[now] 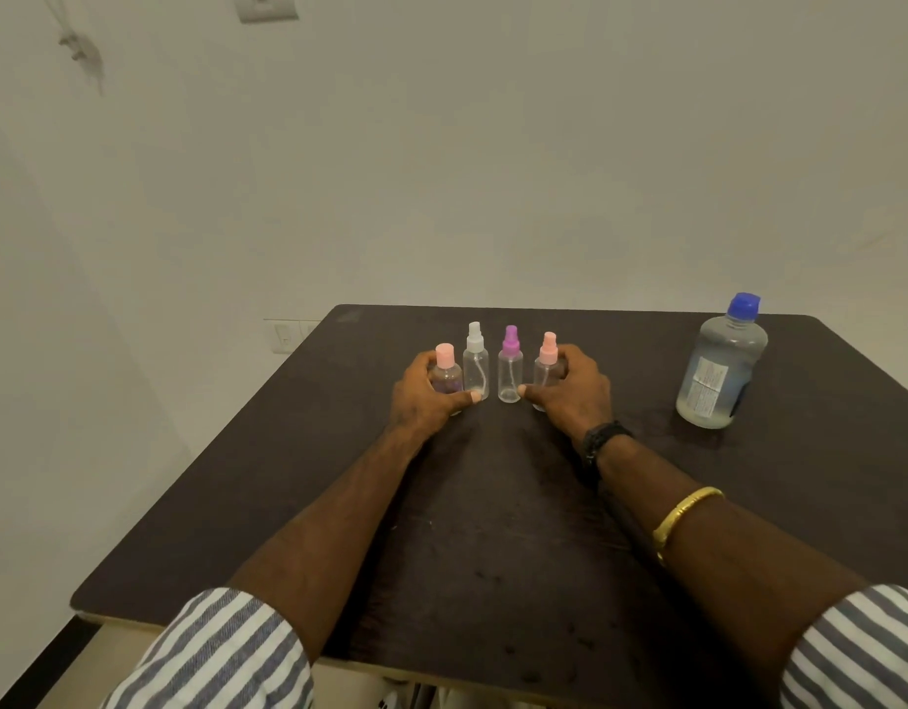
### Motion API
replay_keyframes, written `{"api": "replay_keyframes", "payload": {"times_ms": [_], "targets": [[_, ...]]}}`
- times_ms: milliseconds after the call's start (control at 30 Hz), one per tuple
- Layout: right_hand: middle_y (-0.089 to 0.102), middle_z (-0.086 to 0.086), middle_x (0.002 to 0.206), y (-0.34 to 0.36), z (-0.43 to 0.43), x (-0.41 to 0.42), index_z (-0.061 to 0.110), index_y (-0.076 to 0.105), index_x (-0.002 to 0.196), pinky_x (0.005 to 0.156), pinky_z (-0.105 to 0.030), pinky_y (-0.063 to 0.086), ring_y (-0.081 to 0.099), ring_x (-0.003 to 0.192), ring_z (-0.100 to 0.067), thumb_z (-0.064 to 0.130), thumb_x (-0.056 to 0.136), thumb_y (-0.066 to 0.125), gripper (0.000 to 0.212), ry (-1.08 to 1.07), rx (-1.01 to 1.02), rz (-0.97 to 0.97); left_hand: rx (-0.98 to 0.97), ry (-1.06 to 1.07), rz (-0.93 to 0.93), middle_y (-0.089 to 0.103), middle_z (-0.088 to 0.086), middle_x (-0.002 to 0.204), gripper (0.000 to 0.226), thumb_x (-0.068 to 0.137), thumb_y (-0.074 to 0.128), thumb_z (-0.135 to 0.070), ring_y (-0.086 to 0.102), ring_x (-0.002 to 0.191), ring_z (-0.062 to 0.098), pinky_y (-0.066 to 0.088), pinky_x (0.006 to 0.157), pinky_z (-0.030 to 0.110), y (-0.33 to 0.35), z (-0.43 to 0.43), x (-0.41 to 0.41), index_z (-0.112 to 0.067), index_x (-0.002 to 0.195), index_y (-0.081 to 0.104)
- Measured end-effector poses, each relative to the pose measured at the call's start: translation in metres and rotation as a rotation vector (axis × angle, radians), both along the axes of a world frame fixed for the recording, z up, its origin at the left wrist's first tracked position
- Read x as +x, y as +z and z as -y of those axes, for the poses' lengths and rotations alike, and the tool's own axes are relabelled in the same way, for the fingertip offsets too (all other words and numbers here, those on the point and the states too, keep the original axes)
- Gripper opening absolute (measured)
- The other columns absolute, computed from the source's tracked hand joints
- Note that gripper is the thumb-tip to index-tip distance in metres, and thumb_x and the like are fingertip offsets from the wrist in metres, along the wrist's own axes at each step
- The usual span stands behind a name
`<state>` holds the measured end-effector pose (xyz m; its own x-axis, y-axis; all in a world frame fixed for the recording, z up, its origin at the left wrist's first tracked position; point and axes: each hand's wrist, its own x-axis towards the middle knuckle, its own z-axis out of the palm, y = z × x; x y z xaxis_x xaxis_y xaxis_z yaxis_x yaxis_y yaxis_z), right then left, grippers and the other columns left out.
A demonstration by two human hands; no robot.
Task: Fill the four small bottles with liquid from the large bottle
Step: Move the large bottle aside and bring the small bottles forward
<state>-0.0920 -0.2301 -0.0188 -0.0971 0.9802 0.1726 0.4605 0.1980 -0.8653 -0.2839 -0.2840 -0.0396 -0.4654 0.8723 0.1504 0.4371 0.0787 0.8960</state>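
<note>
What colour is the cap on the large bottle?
Blue; the cap of the large bottle shows best in the head view.

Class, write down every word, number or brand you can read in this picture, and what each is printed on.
Nothing here is readable.
The label on the large bottle: fine print, too small and blurred to read.
The pink-capped bottle, white spray bottle, purple spray bottle and pink spray bottle: no legible print.
</note>
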Motion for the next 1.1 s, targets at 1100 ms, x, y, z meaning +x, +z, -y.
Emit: {"api": "replay_keyframes", "payload": {"times_ms": [1100], "targets": [[0.064, -0.006, 0.133, 0.069, 0.023, 0.046, 0.018, 0.057, 0.136, 0.092, -0.024, 0.049, 0.058, 0.112, -0.013, 0.019, 0.084, 0.085, 0.060, -0.045, 0.220, -0.218, 0.340, -0.068, -0.097, 0.059, 0.003, 0.144, 0.070, 0.082, 0.084, -0.035, 0.054, 0.134, 0.015, 0.043, 0.105, 0.025, 0.091, -0.007, 0.063, -0.014, 0.142, 0.055]]}}
